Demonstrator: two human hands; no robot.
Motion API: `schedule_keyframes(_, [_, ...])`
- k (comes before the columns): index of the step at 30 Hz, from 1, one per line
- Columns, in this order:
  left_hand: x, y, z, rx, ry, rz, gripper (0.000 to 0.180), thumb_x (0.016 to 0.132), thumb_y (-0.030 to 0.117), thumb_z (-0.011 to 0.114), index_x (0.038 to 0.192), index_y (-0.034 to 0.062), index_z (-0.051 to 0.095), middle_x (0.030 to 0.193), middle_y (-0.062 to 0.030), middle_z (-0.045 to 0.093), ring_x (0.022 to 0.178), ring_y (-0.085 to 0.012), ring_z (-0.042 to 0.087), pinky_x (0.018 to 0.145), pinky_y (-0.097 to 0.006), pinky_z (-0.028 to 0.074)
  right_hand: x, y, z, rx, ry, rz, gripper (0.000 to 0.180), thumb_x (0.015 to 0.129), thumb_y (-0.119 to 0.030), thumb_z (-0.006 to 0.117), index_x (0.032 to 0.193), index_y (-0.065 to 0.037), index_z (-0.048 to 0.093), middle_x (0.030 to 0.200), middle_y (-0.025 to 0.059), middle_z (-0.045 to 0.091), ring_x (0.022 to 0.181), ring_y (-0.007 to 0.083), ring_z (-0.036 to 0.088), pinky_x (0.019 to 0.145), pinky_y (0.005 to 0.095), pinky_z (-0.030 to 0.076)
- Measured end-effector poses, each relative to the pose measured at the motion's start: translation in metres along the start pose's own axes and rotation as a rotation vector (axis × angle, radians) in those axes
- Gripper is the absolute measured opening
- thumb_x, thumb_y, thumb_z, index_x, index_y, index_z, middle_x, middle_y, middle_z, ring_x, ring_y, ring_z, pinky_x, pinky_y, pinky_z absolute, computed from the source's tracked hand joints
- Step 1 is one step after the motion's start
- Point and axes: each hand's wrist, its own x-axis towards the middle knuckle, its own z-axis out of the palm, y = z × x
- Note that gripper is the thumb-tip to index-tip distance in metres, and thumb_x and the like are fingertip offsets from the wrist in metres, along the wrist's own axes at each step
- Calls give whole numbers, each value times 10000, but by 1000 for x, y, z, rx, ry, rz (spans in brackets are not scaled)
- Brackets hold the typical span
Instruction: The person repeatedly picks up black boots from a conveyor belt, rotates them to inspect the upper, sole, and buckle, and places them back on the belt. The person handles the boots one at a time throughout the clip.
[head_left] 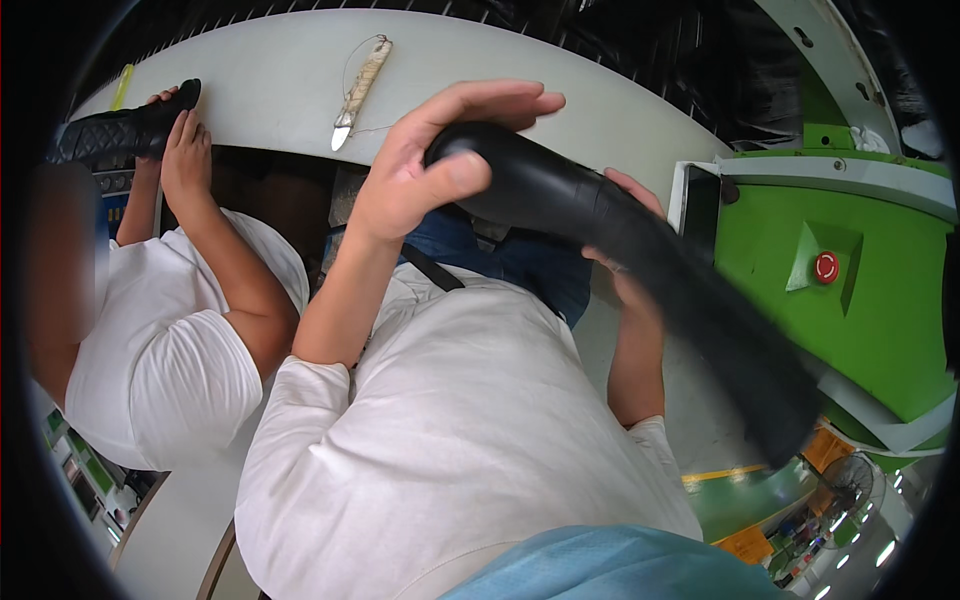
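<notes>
A tall black boot (590, 205) slants across my front, its toe up at the left and its shaft running down to the right, where it blurs. Around the toe curves my left hand (400, 165), thumb on the near side and straight fingers along the far side. My right hand (632, 275) grips the boot at the ankle; the boot hides its palm and most of its fingers. Beyond my left hand, a small tool with a pale wrapped handle (362, 82) and a white tip lies on the white table (270, 75), a thin thread beside it.
Close on my left, a co-worker's hands (185, 160) hold another black boot (100, 138) with a quilted shaft. To the right stands a green machine (770, 230) with a red push button (826, 267). A wire-cage fan (855, 485) shows at lower right.
</notes>
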Motion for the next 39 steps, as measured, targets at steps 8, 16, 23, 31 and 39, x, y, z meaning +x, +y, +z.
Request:
schedule_keyframes(8, [-1, -9, 18, -497, 396, -56, 741, 1238, 533, 275, 984, -11, 710, 908, -198, 754, 917, -347, 773, 957, -486, 639, -9, 7, 32, 459, -126, 226, 463, 1065, -384, 803, 1277, 17, 708, 1057, 121, 801, 840, 205, 783, 721, 333, 638])
schedule_keyframes(16, [-6, -6, 14, -480, 383, -68, 593, 1231, 399, 379, 790, 77, 608, 790, -107, 631, 771, -284, 667, 918, -489, 595, -21, 4, 35, 114, -88, 30, 495, 914, -174, 938, 1327, 15, 742, 1256, 75, 770, 1125, 185, 726, 1003, 365, 598])
schedule_keyframes(23, [13, -5, 40, -406, 513, 16, 488, 1230, 395, 412, 1037, 8, 639, 963, -168, 656, 935, -282, 680, 1008, -484, 583, -24, 17, 29, 290, 31, -64, 477, 976, -155, 847, 1399, 16, 705, 1327, 98, 753, 1193, 216, 724, 1062, 385, 586])
schedule_keyframes(31, [6, -16, 44, -382, 457, -27, 381, 1200, 321, 372, 1103, 14, 574, 1068, -157, 605, 1006, -299, 630, 1003, -507, 557, -29, 14, 31, 243, 121, -2, 315, 980, -175, 858, 1236, -10, 775, 1139, 23, 752, 1004, 136, 691, 928, 314, 566])
schedule_keyframes(39, [7, -20, 37, -566, 359, -30, 455, 1226, 317, 407, 1002, -6, 636, 1007, -144, 638, 961, -275, 674, 939, -444, 590, -21, -23, 27, 138, 102, -57, 341, 911, -111, 916, 1208, -14, 779, 1142, 29, 757, 999, 157, 707, 974, 321, 577])
